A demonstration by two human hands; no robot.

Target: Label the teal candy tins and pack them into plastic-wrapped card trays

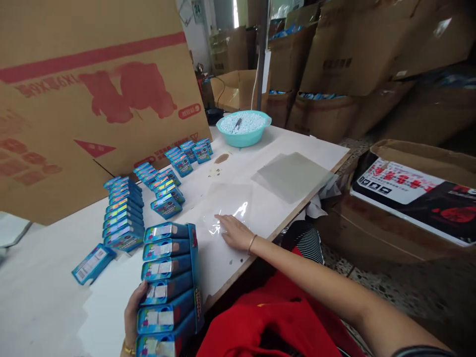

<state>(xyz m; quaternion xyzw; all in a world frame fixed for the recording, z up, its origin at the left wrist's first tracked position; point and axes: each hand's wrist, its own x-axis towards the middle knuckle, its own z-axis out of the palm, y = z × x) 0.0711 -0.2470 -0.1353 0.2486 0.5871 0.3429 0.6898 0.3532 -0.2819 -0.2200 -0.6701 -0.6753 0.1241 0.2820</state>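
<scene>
My left hand [134,312] grips the left side of a row of small blue boxes [163,270] standing in a blue display carton [196,277]. Only its thumb side shows; the other fingers are hidden. My right hand [234,233] lies with fingers stretched on a shiny clear plastic sheet [226,198] on the white table. Past the held carton stand more small blue boxes in rows [124,213], and a single blue box [92,263] lies on its side at the left.
A turquoise basin [243,136] of small pale pieces, with a dark tool in it, stands at the table's far end. Stacked translucent sheets [295,176] lie near the right edge. A large cardboard box [92,99] borders the back left; an open carton [372,223] stands right.
</scene>
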